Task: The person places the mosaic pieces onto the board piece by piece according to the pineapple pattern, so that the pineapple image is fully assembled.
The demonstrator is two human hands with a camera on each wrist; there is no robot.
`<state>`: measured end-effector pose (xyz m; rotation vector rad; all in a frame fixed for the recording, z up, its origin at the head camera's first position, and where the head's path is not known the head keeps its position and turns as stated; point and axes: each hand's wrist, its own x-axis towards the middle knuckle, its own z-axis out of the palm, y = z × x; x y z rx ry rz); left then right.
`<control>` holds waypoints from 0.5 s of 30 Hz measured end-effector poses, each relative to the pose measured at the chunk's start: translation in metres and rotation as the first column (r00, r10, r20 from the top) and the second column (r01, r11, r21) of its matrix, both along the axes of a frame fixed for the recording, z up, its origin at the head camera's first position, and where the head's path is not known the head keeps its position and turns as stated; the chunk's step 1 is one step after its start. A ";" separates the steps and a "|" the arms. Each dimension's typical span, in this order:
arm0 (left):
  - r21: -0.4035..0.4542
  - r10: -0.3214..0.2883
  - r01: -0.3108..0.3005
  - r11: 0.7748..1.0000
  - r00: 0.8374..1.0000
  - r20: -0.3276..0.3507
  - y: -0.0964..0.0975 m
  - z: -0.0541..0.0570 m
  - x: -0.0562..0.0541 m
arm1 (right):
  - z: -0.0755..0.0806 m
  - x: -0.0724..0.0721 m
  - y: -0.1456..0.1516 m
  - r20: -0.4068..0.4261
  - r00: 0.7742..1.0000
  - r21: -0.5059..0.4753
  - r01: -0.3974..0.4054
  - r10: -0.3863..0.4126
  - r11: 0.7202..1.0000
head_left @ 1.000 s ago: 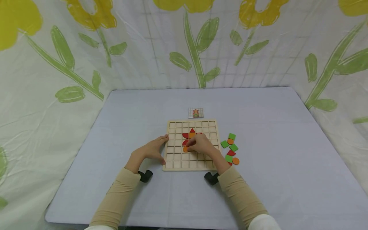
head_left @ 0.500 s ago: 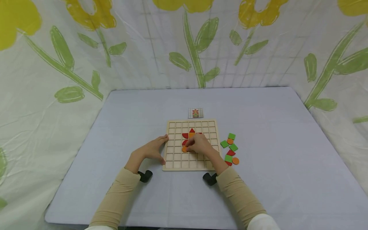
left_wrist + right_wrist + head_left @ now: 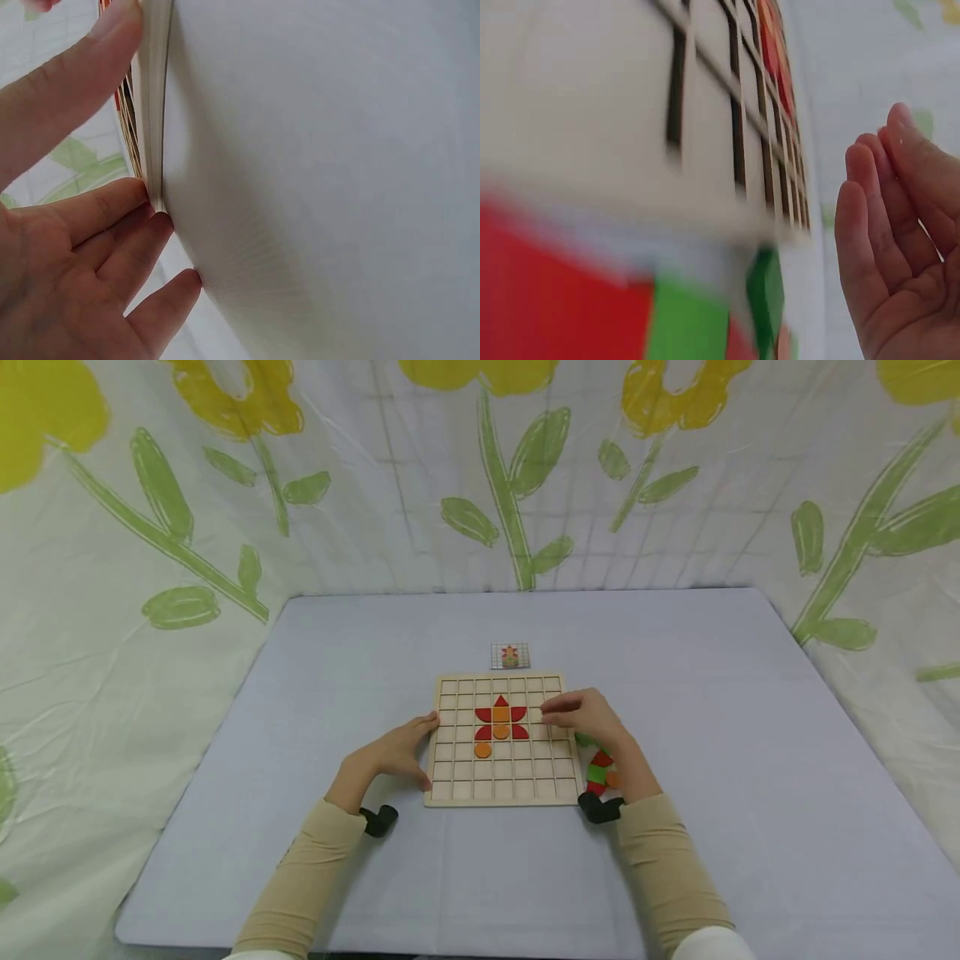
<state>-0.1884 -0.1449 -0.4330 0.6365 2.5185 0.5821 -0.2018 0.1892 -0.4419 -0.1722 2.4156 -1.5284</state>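
A wooden grid board (image 3: 459, 772) lies in the middle of the table. On it sit a red triangle (image 3: 501, 701), an orange square (image 3: 501, 715), several red quarter-circle pieces, an orange disc (image 3: 501, 732) and, lower left, another orange disc (image 3: 483, 750). My left hand (image 3: 392, 750) rests its thumb and fingertips against the board's left edge, spread apart; in the left wrist view the fingers (image 3: 169, 300) touch that edge. My right hand (image 3: 588, 717) hovers over the board's right side, fingers loosely bent, with nothing visible in it; the right wrist view shows a bare palm (image 3: 907, 300).
A small picture card (image 3: 510, 656) with a gridded flower-like figure lies behind the board. Loose red, green and orange pieces, including a green square (image 3: 596, 774), lie right of the board, partly hidden by my right forearm. A flowered curtain hangs behind the table (image 3: 675, 635).
My right hand has let go of the lower-left orange disc, which stays on the board, and has moved right, uncovering the red and orange pieces. My left hand has stayed at the edge.
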 end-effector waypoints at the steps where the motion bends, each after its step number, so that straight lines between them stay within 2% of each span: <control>1: 0.001 0.000 0.000 1.000 1.000 0.001 0.000 -0.001 0.000 | -0.001 0.000 0.010 0.000 1.000 0.010 0.027 -0.027 1.000; 5: 0.001 -0.001 0.001 1.000 1.000 0.004 -0.001 -0.001 -0.001 | -0.006 0.003 0.049 0.003 0.987 0.032 0.163 -0.163 0.986; 8: -0.002 -0.003 0.003 1.000 1.000 0.004 -0.002 -0.001 -0.001 | -0.011 0.007 0.067 0.006 0.970 0.049 0.242 -0.243 0.969; 10: -0.003 -0.006 0.007 1.000 1.000 0.002 -0.002 -0.002 -0.002 | -0.013 0.008 0.073 0.012 0.963 0.058 0.267 -0.268 0.962; 15: 0.002 -0.017 0.017 1.000 1.000 -0.006 -0.002 -0.004 -0.002 | -0.016 0.011 0.078 0.018 0.964 0.066 0.264 -0.266 0.962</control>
